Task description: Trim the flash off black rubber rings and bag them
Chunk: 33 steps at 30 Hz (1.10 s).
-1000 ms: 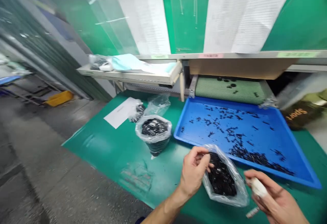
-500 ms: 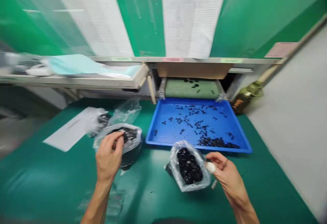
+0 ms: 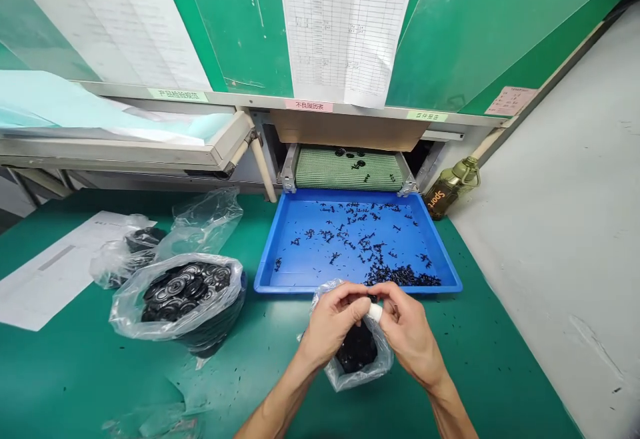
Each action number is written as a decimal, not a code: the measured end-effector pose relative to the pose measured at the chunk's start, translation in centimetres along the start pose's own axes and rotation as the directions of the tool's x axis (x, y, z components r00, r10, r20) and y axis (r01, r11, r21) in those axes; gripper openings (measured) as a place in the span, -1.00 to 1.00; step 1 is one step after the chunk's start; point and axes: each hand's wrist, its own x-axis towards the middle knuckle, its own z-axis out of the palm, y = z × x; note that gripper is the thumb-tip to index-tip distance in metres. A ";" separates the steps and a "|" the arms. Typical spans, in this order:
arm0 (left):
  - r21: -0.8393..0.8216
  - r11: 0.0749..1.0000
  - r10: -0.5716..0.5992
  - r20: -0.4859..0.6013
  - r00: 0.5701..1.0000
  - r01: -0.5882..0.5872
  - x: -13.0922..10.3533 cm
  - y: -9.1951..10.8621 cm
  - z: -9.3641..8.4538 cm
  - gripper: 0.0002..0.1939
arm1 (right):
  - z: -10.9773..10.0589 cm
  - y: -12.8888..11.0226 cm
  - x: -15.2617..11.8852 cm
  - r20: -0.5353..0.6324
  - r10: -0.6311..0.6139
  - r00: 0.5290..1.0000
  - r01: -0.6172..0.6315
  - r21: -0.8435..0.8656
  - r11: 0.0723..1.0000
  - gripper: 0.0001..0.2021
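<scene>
My left hand [image 3: 336, 322] and my right hand [image 3: 407, 329] meet fingertip to fingertip above a clear plastic bag [image 3: 345, 380]. Both are closed in a pinch on a small black part [image 3: 372, 298], mostly hidden by the fingers. White tape or a finger cot [image 3: 375, 312] covers my right thumb. Dark glossy pieces [image 3: 357, 352] fill the bag below, partly covered by my hands. To the left stands a larger open plastic bag [image 3: 133, 315] full of black ring-shaped discs [image 3: 175, 285].
A blue tray [image 3: 265, 279] with scattered black scraps [image 3: 395, 275] lies behind my hands, under a green conveyor belt [image 3: 325, 171]. A bottle [image 3: 450, 189] stands at its right. Crumpled plastic [image 3: 205, 219] and a paper sheet [image 3: 55, 265] lie left. A shelf [image 3: 215, 152] overhangs.
My left hand has left the larger bag and moved right to meet my right hand over the smaller bag. My right hand has shifted left. The view has turned slightly right.
</scene>
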 end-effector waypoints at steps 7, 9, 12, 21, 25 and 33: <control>-0.167 0.984 -0.083 -0.161 0.983 0.056 1.3 -1.2 -1.0 -0.75 | 1.1 -0.7 2.5 0.107 -0.115 0.988 0.125 -0.092 0.988 -0.76; -0.236 0.971 -0.077 -0.153 0.985 0.039 1.7 -1.5 -1.0 -0.73 | 1.7 -0.6 3.3 0.100 -0.125 0.987 0.135 -0.099 0.986 -0.75; -0.321 0.947 -0.075 -0.163 0.984 0.019 2.2 -1.9 -1.1 -0.74 | 2.3 -0.2 4.2 0.088 -0.147 0.985 0.158 -0.137 0.978 -0.71; -0.366 0.930 -0.134 -0.293 0.947 0.018 3.9 -2.9 -2.3 -0.71 | 0.9 2.5 5.7 0.244 -0.173 0.954 0.243 -0.292 0.925 -0.55; -0.295 0.955 -0.132 -0.315 0.940 0.035 4.3 -3.2 -2.7 -0.68 | 1.4 2.8 5.8 0.267 -0.089 0.959 0.207 -0.455 0.866 -0.54; -0.269 0.963 -0.111 -0.324 0.940 0.021 4.6 -3.9 -2.9 -0.70 | 2.6 2.5 6.5 0.213 -0.274 0.938 0.347 -0.556 0.755 -0.64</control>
